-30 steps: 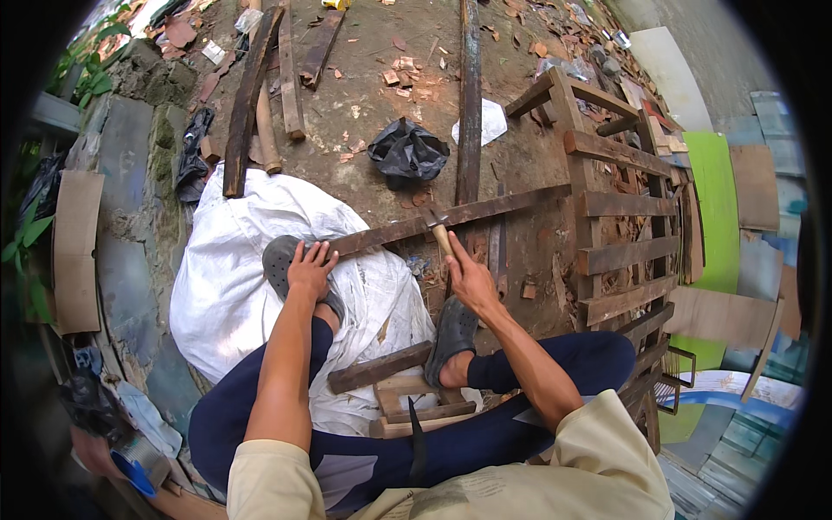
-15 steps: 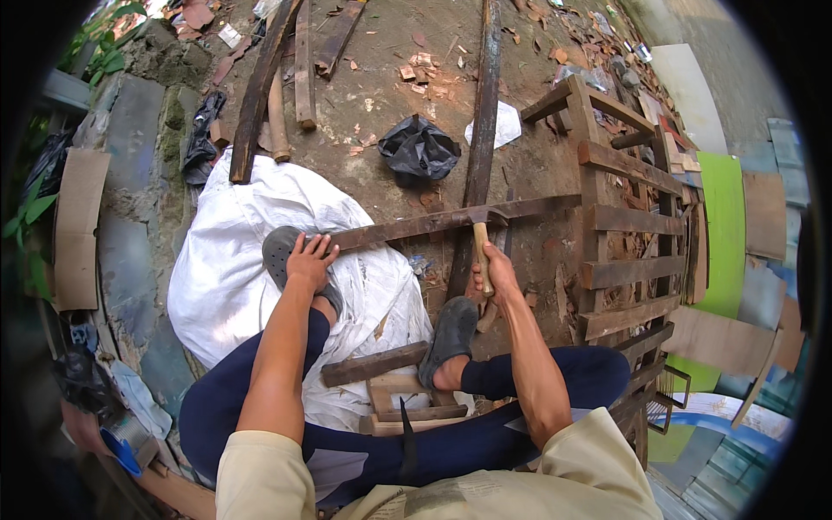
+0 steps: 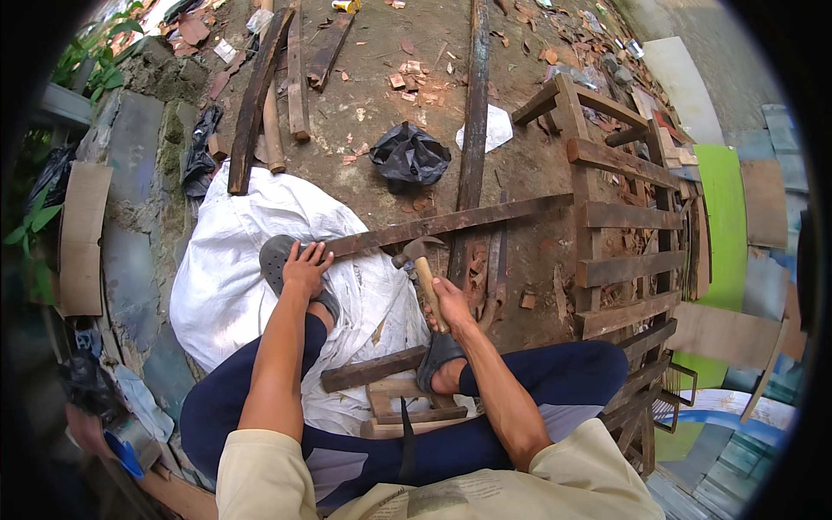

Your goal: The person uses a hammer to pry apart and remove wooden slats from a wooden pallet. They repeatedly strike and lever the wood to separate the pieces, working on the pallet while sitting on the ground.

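Note:
A long dark wooden plank (image 3: 451, 220) slants across in front of me, its left end by my shoe (image 3: 277, 260) and its right end close to a wooden slatted frame. My left hand (image 3: 303, 270) lies over the shoe with fingers spread, the fingertips at the plank's end. In my right hand (image 3: 450, 305) is a claw hammer (image 3: 425, 270), gripped by its light wooden handle. The hammer head is just on my side of the plank. Beneath the left foot spreads a white sack (image 3: 234, 260).
The slatted wooden frame (image 3: 628, 215) stands at the right. A black plastic bag (image 3: 410, 154) sits beyond the plank. A long dark beam (image 3: 474, 113) runs away from me. Short wood pieces (image 3: 374, 367) lie between my legs, and more timbers (image 3: 260, 104) at the far left.
My right hand has brought the hammer left and toward me, off the plank's top, with its head now turned left. My left hand stays by the shoe and plank end.

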`<state>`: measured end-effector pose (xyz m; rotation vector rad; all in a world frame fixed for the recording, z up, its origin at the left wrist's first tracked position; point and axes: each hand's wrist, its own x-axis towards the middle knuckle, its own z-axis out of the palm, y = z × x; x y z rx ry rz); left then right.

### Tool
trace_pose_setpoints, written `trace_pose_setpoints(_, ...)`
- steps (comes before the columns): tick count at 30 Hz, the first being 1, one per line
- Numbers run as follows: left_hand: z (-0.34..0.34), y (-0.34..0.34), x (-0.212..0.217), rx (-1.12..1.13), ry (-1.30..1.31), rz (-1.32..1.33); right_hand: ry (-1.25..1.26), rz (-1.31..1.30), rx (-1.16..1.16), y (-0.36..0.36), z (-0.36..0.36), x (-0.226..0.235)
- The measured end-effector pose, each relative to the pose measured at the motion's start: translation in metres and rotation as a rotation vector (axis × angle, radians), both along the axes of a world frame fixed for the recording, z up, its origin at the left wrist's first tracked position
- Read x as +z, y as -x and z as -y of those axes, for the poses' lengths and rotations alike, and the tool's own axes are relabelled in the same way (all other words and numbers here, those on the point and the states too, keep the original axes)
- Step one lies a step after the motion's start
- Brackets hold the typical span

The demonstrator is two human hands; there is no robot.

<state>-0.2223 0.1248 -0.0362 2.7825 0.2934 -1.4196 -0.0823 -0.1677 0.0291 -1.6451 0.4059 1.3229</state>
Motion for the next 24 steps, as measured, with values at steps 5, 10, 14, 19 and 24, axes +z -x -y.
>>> trace_pose_setpoints(5, 0.001, 0.006, 0.003, 0.007, 0.029, 0.004, -0.078, 0.18, -0.417, -0.042, 0.008, 0.007)
trace_pose_setpoints(10, -0.002, 0.012, -0.015, -0.034, 0.002, 0.069, -0.001, 0.247, -0.271, -0.042, -0.016, -0.019)
trace_pose_setpoints(14, 0.002, 0.009, -0.003, 0.021, 0.014, 0.024, 0.03, 0.055, -0.289, -0.059, -0.003, -0.009)
trace_pose_setpoints(19, -0.001, 0.018, -0.014, -0.009, 0.006, 0.099, -0.071, 0.236, -0.539, -0.066, 0.0, -0.006)
trace_pose_setpoints(24, 0.006, 0.013, -0.016, -0.011, 0.008, 0.121, 0.02, 0.14, -0.195, -0.058, -0.018, -0.024)
